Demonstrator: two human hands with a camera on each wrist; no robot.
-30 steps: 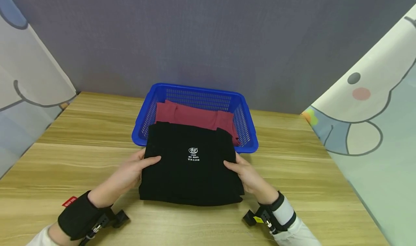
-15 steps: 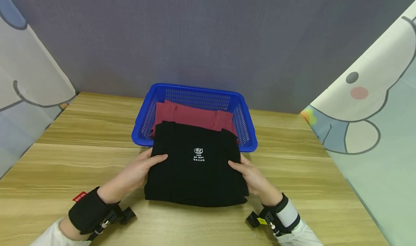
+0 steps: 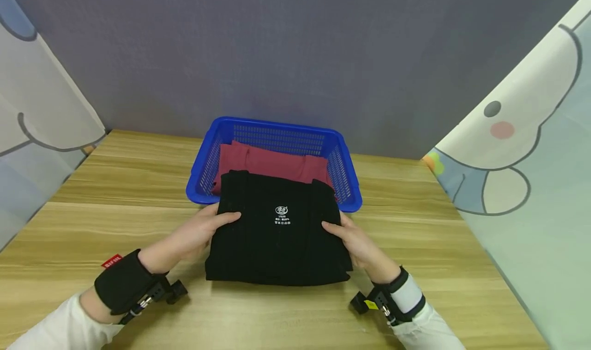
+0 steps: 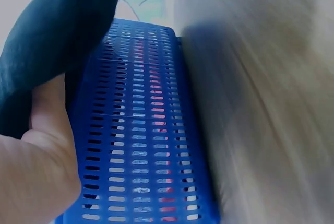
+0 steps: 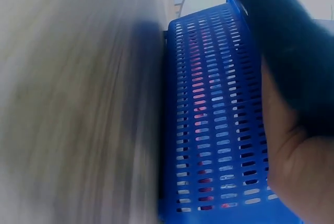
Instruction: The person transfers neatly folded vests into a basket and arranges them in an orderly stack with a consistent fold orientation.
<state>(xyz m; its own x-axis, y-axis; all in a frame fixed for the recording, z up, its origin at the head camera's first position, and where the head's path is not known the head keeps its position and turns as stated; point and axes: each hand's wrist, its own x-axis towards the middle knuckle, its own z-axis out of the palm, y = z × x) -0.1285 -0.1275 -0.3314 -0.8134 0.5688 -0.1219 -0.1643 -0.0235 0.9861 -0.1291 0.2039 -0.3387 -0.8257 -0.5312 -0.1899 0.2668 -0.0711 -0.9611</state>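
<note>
A folded black garment point(image 3: 277, 247) with a small white printed label is held flat between both hands, in front of the basket and overlapping its near rim. My left hand point(image 3: 196, 234) grips its left edge, thumb on top and fingers underneath. On the right edge my right hand point(image 3: 360, 245) holds it the same way. Behind it stands a blue plastic basket point(image 3: 347, 173) with slotted walls, and folded red cloth point(image 3: 274, 164) lies inside. Both wrist views show the basket's slotted side point(image 4: 141, 130) below the garment point(image 4: 57, 25); the fingers under the cloth are hidden.
The basket rests on a wood-grain table point(image 3: 406, 227), close to a grey upright panel point(image 3: 286, 57) at the back. Sheets with cartoon figures point(image 3: 498, 134) hang at the right and left. Each wrist wears a black strap point(image 3: 122, 283) with a small camera.
Both hands first carried the black garment slightly to the right, then a little up in the head view. Their grip on its two edges stays the same. The basket and red cloth show little change.
</note>
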